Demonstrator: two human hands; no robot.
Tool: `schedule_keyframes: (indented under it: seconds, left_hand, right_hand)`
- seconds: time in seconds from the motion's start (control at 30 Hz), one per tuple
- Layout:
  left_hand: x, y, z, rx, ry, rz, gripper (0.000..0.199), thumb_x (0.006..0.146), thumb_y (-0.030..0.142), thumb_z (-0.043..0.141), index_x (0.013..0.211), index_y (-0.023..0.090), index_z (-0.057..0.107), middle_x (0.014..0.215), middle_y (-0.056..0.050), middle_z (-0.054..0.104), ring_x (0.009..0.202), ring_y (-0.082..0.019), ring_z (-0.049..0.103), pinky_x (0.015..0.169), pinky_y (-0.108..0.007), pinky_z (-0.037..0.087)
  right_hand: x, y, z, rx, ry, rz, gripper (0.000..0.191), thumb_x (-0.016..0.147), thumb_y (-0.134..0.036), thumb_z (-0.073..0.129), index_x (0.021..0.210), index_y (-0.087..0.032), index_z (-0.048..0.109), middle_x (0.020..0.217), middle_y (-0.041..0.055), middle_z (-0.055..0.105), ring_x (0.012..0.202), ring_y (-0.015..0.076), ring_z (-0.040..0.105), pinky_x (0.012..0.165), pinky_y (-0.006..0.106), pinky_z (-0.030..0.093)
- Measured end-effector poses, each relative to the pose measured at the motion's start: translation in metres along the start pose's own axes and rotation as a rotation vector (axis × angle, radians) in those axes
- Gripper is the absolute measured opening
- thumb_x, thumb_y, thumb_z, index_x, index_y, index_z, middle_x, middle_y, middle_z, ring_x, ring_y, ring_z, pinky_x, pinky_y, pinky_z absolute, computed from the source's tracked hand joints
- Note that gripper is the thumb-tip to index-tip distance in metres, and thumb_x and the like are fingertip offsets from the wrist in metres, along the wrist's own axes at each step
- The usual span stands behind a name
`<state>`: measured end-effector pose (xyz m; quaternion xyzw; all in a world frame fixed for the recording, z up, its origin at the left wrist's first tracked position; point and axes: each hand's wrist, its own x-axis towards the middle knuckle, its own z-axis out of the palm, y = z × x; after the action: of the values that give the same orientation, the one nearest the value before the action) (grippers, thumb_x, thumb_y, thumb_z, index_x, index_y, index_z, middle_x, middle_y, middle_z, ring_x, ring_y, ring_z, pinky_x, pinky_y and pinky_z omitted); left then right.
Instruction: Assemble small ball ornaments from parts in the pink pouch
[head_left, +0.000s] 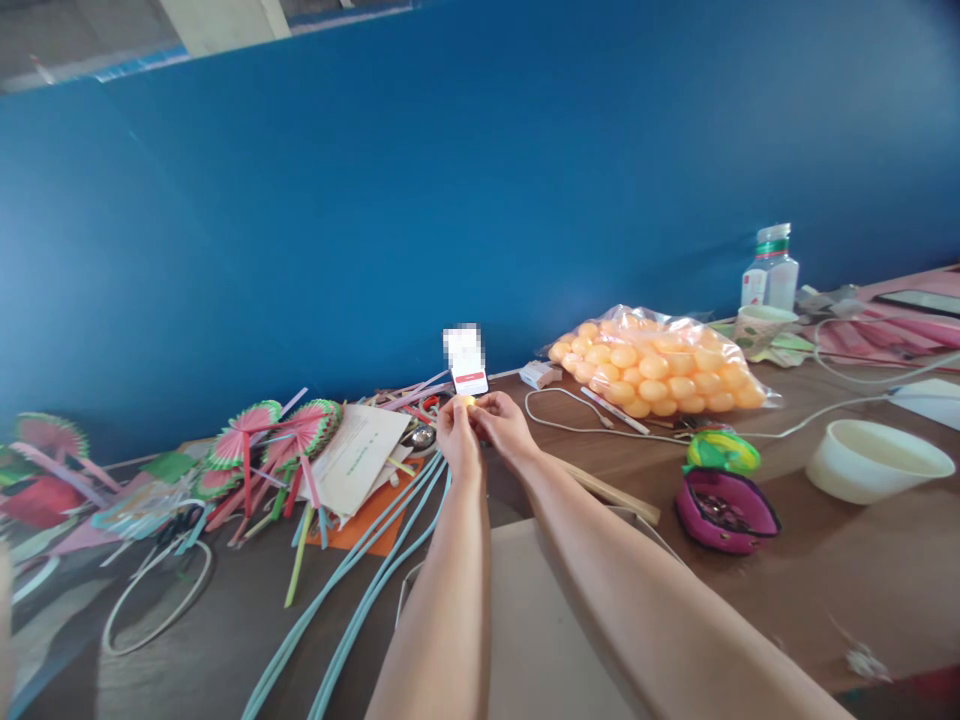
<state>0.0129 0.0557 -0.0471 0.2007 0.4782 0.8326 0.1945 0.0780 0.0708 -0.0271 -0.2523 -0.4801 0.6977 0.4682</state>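
My left hand [456,432] and my right hand [506,422] meet at the centre, arms stretched forward over the table. Pinched between their fingertips is a small yellow object [469,402], mostly covered by the fingers, so its kind does not show. Just beyond the fingers a phone [471,383] leans against the blue wall with its screen lit. Close by on the left are a round shiny metal item [421,438] and several long pale-blue strips [360,590]. A grey-beige board or box [551,610] lies under my forearms.
Pink-and-green paper fans [244,435], papers [358,455] and orange sheets [375,530] crowd the left. At right are a clear bag of orange balls [652,365], a magenta pouch [724,540], a white tub [862,490], clear bottles [771,272] and a white cable [795,425].
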Motion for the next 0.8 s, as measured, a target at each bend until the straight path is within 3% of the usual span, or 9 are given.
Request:
schedule_keyframes:
  seconds: [0.17, 0.37, 0.63, 0.8]
  left_hand:
    - [-0.003, 0.004, 0.003, -0.006, 0.045, -0.034, 0.030, 0.070, 0.040, 0.067, 0.084, 0.015, 0.062, 0.074, -0.003, 0.063, 0.071, -0.017, 0.062, 0.068, -0.030, 0.049]
    - [-0.007, 0.011, 0.008, -0.031, 0.107, -0.150, 0.031, 0.072, 0.045, 0.062, 0.078, 0.015, 0.059, 0.061, 0.000, 0.058, 0.052, -0.013, 0.056, 0.054, -0.028, 0.045]
    - [-0.004, 0.007, 0.004, 0.031, 0.072, -0.133, 0.035, 0.069, 0.047, 0.066, 0.080, 0.015, 0.060, 0.063, 0.000, 0.058, 0.054, -0.012, 0.054, 0.054, -0.026, 0.044]
    - [-0.004, 0.007, 0.005, 0.028, 0.092, -0.168, 0.032, 0.066, 0.039, 0.067, 0.084, 0.014, 0.061, 0.065, 0.000, 0.060, 0.057, -0.014, 0.058, 0.057, -0.029, 0.047]
  right_hand:
    - [-0.001, -0.001, -0.001, -0.008, 0.021, 0.002, 0.037, 0.062, -0.040, 0.075, 0.082, -0.021, 0.050, 0.059, -0.0045, 0.058, 0.048, 0.0112, 0.052, 0.046, 0.022, 0.041]
    - [-0.003, -0.008, 0.002, 0.075, 0.008, 0.102, 0.034, 0.071, -0.047, 0.068, 0.083, -0.020, 0.053, 0.058, -0.0042, 0.056, 0.046, 0.0102, 0.050, 0.047, 0.023, 0.044]
    - [0.001, 0.001, -0.002, -0.134, 0.034, 0.031, 0.036, 0.069, -0.039, 0.073, 0.092, -0.020, 0.054, 0.058, -0.0060, 0.053, 0.047, 0.0106, 0.049, 0.045, 0.022, 0.041]
    - [-0.001, 0.000, -0.003, -0.149, 0.027, 0.044, 0.032, 0.072, -0.038, 0.071, 0.093, -0.021, 0.054, 0.062, -0.0045, 0.056, 0.049, 0.0119, 0.051, 0.046, 0.024, 0.042]
